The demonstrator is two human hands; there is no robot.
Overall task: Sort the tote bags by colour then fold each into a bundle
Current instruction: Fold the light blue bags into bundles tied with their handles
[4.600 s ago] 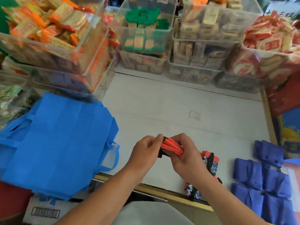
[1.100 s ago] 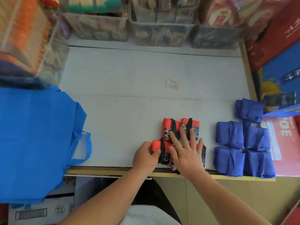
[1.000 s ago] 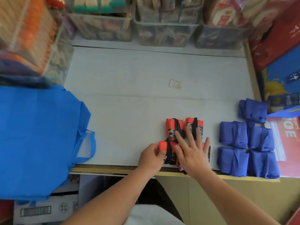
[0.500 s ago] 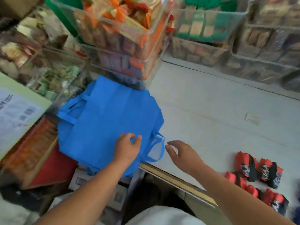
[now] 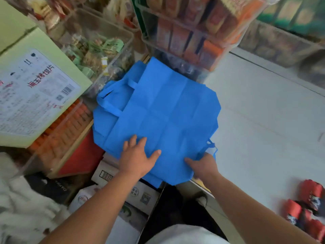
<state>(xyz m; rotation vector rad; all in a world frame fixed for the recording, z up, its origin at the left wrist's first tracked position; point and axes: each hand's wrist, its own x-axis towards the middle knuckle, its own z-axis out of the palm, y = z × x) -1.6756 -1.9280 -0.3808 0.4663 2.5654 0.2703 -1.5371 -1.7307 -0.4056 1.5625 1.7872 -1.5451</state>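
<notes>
Tote bag (image 5: 163, 110), blue, lies flat over the table's (image 5: 263, 120) near left corner; my left grip (image 5: 137, 159) rests spread flat on it; my right grip (image 5: 204, 166) is at its handle (image 5: 212, 148), whether clamped I cannot tell.

— What sort of place is this?
— A shop. Clear bins (image 5: 98, 50) stacked with wrapped snacks (image 5: 186, 37) line a white counter (image 5: 263, 124).
— Anything else?
— A carton (image 5: 35, 88) with a barcode label, more boxes (image 5: 139, 194) below.
</notes>
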